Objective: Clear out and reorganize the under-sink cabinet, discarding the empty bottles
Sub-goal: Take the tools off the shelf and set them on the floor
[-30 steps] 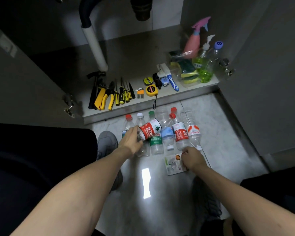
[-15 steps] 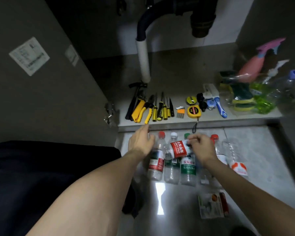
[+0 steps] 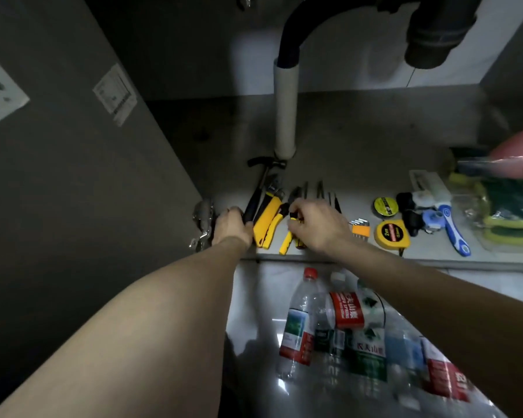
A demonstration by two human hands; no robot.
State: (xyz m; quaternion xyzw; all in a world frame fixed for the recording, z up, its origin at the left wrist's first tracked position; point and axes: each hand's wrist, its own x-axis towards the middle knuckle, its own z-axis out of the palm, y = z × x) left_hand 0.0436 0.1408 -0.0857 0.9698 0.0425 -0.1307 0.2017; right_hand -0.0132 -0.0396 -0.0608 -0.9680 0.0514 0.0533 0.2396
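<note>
Several empty plastic water bottles (image 3: 298,324) stand grouped on the tiled floor in front of the cabinet, and one red-labelled bottle (image 3: 346,309) lies across their tops. Both of my hands are up at the cabinet's front edge, away from the bottles. My left hand (image 3: 231,229) grips the black handle of the hammer (image 3: 261,182). My right hand (image 3: 317,229) curls over the row of screwdrivers and pinches a black-and-yellow tool handle (image 3: 293,216). Yellow pliers (image 3: 267,224) lie between the two hands.
On the cabinet floor to the right lie hex keys (image 3: 360,227), a yellow tape measure (image 3: 391,233), a tape roll (image 3: 386,206), a blue-white brush (image 3: 453,227), bagged sponges (image 3: 514,212) and a pink spray bottle (image 3: 517,152). The white drain pipe (image 3: 285,116) rises behind the tools. The open door (image 3: 73,176) is on the left.
Both hands left the bottles and moved up to the tools. The red-labelled bottle was let go onto the other bottles. The view came closer to the cabinet.
</note>
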